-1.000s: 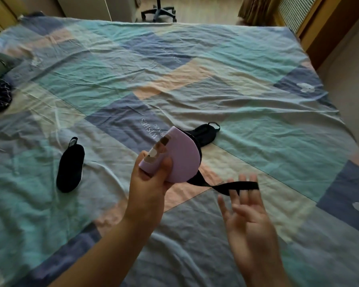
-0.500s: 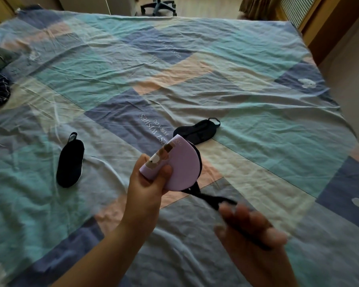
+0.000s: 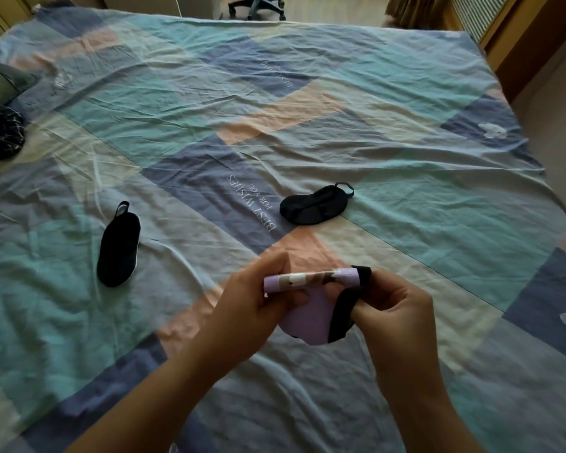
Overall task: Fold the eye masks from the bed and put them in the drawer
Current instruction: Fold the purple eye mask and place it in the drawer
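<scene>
The purple eye mask is folded in half and held up over the bed. The left hand pinches its left end with the fingers closed on it. The right hand grips the right end and the black strap. Two black eye masks lie flat on the bed, one just past the hands and one far to the left.

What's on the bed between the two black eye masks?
Only bare quilt, per the head view: the navy patch with "BEST WISHES FOR YOU" lettering lies between the left black mask and the right black mask. No other object there.
</scene>
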